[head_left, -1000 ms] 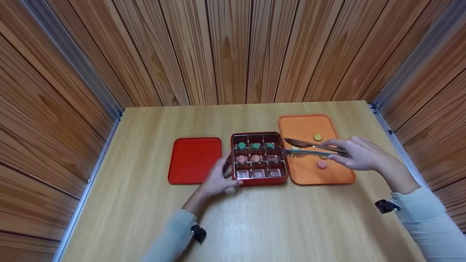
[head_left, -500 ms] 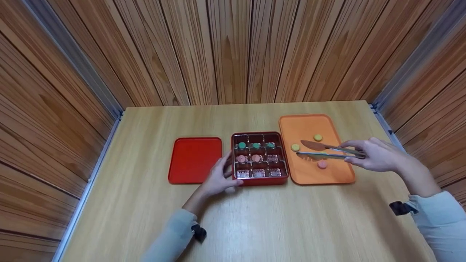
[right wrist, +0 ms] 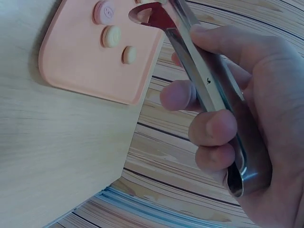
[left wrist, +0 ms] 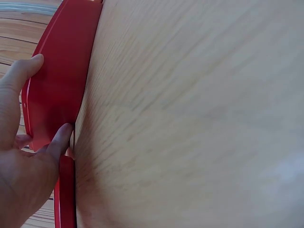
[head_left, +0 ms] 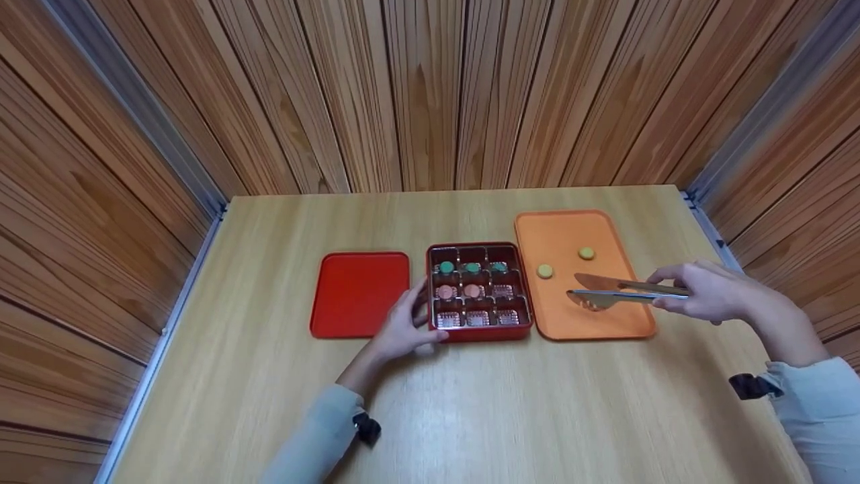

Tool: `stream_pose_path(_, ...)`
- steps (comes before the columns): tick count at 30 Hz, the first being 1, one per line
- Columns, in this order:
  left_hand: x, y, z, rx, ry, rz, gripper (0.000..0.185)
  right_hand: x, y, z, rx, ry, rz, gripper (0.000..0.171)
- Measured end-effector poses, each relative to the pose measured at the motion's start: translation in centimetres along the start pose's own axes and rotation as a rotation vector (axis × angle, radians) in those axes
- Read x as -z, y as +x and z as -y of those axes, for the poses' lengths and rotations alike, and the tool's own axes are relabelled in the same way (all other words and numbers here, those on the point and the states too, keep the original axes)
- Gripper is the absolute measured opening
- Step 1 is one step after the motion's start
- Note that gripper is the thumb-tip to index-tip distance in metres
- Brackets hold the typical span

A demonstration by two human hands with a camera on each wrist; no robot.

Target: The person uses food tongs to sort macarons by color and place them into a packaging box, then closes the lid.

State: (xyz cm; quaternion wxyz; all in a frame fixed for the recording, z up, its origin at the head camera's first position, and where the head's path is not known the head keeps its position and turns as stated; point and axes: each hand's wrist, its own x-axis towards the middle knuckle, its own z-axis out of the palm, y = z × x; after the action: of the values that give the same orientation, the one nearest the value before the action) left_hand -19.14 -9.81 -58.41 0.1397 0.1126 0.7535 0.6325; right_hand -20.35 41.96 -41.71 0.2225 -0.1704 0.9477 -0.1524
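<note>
**Tongs poised over the pink sweet on the orange tray**

The right hand grips a pair of metal tongs, fingers and thumb curled round the handles near the hinge end. The tong tips hang over the near part of the orange tray, just above a pink sweet that the head view hides beneath them; the wrist view shows the tips just beside it, slightly parted and holding nothing. Two yellow sweets lie farther back on the tray, apart from each other.

The left hand steadies the red box at its near left corner, thumb and fingers curled against the wall. Inside the box, three green sweets fill the far row, two pink ones sit in the middle row, and the remaining cups look empty. The red lid lies flat on the bench just left of the box, touching the hand.

What could go wrong, as I judge it: the sweet is small, round and flat on a smooth tray, so the tongs may slide it away rather than catch it, or pinch only its edge and let it drop on the way. Squeezing hard could crack it. Gripping so far back on the handles gives less control of the tips. A drop above the box could disturb the sweets already seated.
</note>
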Motion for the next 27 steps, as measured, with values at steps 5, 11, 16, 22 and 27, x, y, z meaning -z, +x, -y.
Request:
stream_pose_path(5, 0.0, 0.0, -0.1, 0.000, -0.009, 0.003, 0.118, 0.0, -0.1, -0.4, -0.029, -0.013, 0.031, 0.038)
stream_pose_path(11, 0.0, 0.0, 0.0, 0.009, -0.009, 0.001, 0.119, -0.2, 0.0, -0.6, -0.060, -0.001, 0.070, 0.038)
stream_pose_path(16, 0.0, 0.1, 0.1, 0.005, -0.006, -0.001, 0.120, -0.3, 0.1, -0.7, -0.059, -0.002, 0.069, 0.037)
stream_pose_path(22, 0.0, 0.1, 0.1, 0.006, 0.017, -0.005, 0.119, -0.7, 0.4, -1.0, -0.062, -0.029, 0.071, 0.036)
stream_pose_path(27, 0.1, -0.1, -0.1, 0.021, 0.023, -0.003, 0.120, -1.0, 0.7, -1.0, -0.056, -0.029, 0.069, 0.030)
